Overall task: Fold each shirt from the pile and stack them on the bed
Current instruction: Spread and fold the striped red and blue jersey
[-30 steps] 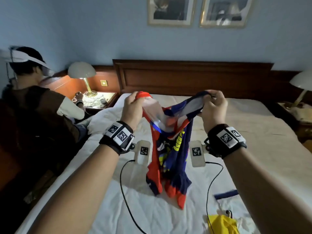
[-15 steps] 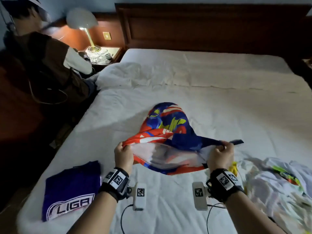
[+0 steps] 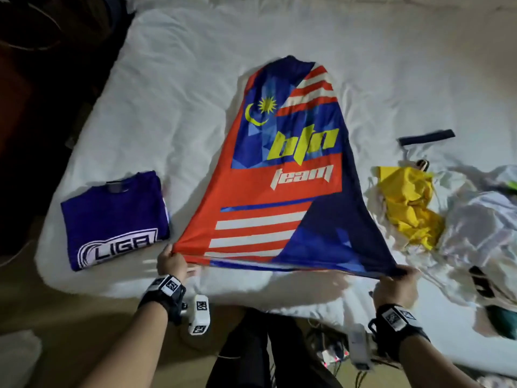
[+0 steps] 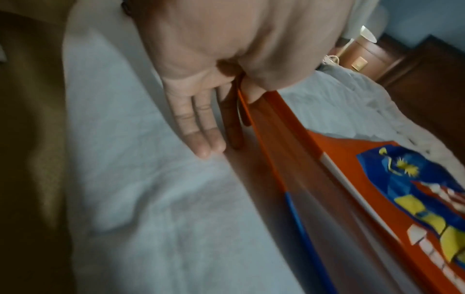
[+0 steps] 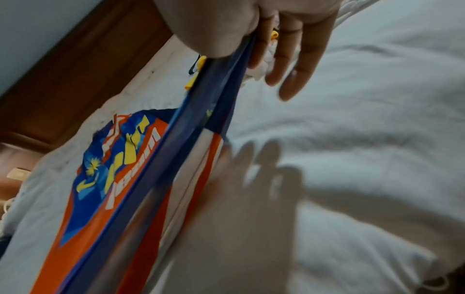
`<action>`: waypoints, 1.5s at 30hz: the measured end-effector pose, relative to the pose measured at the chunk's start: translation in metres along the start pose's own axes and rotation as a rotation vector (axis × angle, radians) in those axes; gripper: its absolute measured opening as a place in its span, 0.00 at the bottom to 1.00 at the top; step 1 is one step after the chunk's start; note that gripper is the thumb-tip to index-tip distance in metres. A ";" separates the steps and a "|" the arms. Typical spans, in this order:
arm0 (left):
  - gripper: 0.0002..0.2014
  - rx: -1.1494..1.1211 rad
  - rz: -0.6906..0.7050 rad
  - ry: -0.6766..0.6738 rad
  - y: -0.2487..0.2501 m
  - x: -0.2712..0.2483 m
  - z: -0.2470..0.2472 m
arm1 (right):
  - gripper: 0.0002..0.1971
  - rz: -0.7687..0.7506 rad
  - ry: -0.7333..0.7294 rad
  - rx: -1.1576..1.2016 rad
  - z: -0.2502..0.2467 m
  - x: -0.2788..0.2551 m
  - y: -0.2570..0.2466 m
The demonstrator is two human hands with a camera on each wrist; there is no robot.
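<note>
A red, blue and white jersey (image 3: 282, 175) with yellow lettering lies stretched out on the white bed (image 3: 173, 113), its far end toward the headboard. My left hand (image 3: 170, 260) pinches its near left corner between thumb and forefinger, the other fingers (image 4: 198, 123) straight. My right hand (image 3: 397, 281) pinches the near right corner (image 5: 236, 65) the same way. The near hem hangs taut between both hands just above the sheet. A folded purple shirt (image 3: 114, 219) with white lettering lies at the bed's near left. The pile of unfolded shirts (image 3: 458, 219), yellow and white, sits at the right.
A dark strap (image 3: 426, 136) lies on the sheet beyond the pile. The bed's near edge runs under my wrists, with brown floor (image 3: 56, 331) below. Cables and a device (image 3: 333, 354) lie by my legs. A wooden headboard (image 5: 75, 65) shows in the right wrist view.
The jersey, held up bunched a second ago, has been flung out and pulled flat on the bed. Both hands moved down and toward the near edge, spreading wider apart. My view tilted downward.
</note>
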State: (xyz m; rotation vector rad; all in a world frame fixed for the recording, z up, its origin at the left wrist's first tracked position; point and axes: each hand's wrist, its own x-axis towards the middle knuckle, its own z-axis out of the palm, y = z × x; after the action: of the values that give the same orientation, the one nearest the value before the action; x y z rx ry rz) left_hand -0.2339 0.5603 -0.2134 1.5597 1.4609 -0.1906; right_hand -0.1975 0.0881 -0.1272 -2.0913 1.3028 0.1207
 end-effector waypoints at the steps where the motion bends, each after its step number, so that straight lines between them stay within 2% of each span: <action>1: 0.26 0.072 0.044 0.026 -0.002 0.002 -0.001 | 0.16 -0.020 -0.036 -0.054 0.000 0.000 0.002; 3: 0.16 0.260 0.119 0.008 0.020 -0.023 -0.006 | 0.14 -0.019 -0.123 -0.144 -0.001 -0.005 -0.005; 4: 0.09 0.348 0.132 -0.024 0.029 -0.030 -0.006 | 0.23 -0.020 -0.157 -0.175 0.000 -0.006 -0.007; 5: 0.07 0.450 0.145 -0.046 0.037 -0.034 -0.005 | 0.33 -0.018 -0.179 -0.213 0.000 -0.006 -0.011; 6: 0.09 0.524 0.157 -0.060 0.044 -0.034 -0.003 | 0.39 -0.019 -0.198 -0.232 0.003 -0.003 -0.012; 8: 0.16 0.581 0.176 -0.049 0.054 -0.028 0.006 | 0.42 -0.040 -0.224 -0.261 0.015 0.009 -0.017; 10: 0.22 0.592 0.228 -0.021 0.058 -0.021 0.019 | 0.37 -0.047 -0.212 -0.297 0.032 0.018 -0.025; 13: 0.27 0.639 0.312 -0.007 0.062 -0.014 0.041 | 0.28 -0.058 -0.192 -0.360 0.058 0.033 -0.034; 17: 0.20 0.592 0.364 0.058 0.068 -0.007 0.059 | 0.20 -0.071 -0.213 -0.372 0.080 0.044 -0.034; 21: 0.13 0.561 0.401 0.082 0.068 -0.009 0.063 | 0.12 -0.122 -0.214 -0.330 0.079 0.042 -0.027; 27: 0.12 0.664 0.378 0.128 0.058 -0.021 0.045 | 0.16 -0.212 -0.180 -0.415 0.059 0.034 -0.011; 33: 0.12 0.696 0.322 0.165 0.043 -0.026 0.031 | 0.17 -0.218 -0.176 -0.455 0.051 0.030 0.010; 39: 0.14 0.837 0.328 0.179 0.039 -0.029 0.030 | 0.15 -0.211 -0.153 -0.502 0.056 0.031 0.013; 40: 0.14 0.849 0.346 0.187 0.040 -0.030 0.033 | 0.16 -0.238 -0.121 -0.509 0.059 0.031 0.011; 42: 0.16 0.879 0.433 0.223 0.044 -0.033 0.042 | 0.26 -0.353 -0.039 -0.535 0.070 0.028 0.005; 44: 0.21 0.907 0.634 0.240 0.047 -0.040 0.063 | 0.35 -0.482 -0.040 -0.548 0.087 0.018 -0.005; 45: 0.25 0.921 0.773 0.197 0.047 -0.048 0.078 | 0.36 -0.569 -0.068 -0.556 0.098 0.010 -0.011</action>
State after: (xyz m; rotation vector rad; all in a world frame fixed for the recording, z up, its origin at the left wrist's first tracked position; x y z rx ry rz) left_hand -0.1708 0.4808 -0.1984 2.8412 0.8006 -0.2687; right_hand -0.1582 0.1399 -0.2018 -2.8184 0.6268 0.3286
